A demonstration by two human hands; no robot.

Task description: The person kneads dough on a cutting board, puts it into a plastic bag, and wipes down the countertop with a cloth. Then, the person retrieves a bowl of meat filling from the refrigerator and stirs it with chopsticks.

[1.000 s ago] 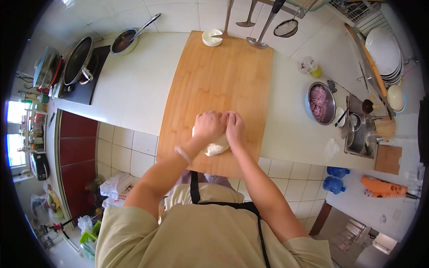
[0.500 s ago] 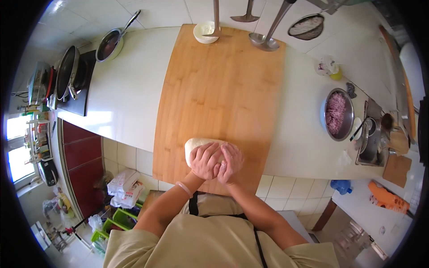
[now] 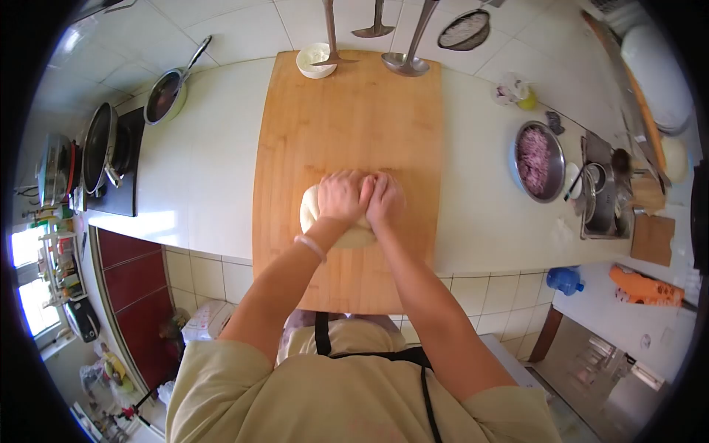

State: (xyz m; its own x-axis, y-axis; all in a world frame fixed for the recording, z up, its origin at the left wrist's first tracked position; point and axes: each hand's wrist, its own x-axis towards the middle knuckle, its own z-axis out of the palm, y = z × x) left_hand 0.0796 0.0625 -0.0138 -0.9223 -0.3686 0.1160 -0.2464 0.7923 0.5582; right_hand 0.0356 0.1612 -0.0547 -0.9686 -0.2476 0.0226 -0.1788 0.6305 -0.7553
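Observation:
A lump of pale dough lies on the wooden board, toward its front half. Both arms reach straight forward onto it. My left hand, with a bracelet at the wrist, presses on its top with fingers curled over the far side. Close against it, my right hand grips the dough's right part, fingers bent over it. The dough's middle is hidden under the hands; its left edge and near side show.
A small white bowl of flour stands at the board's far edge, below hanging ladles and a strainer. To the right are a metal bowl of chopped purple food and a sink. Pans sit at left.
Both hands have pushed forward, away from my body, and the dough has moved farther up the board with them. My arms are straighter, and the view has shifted.

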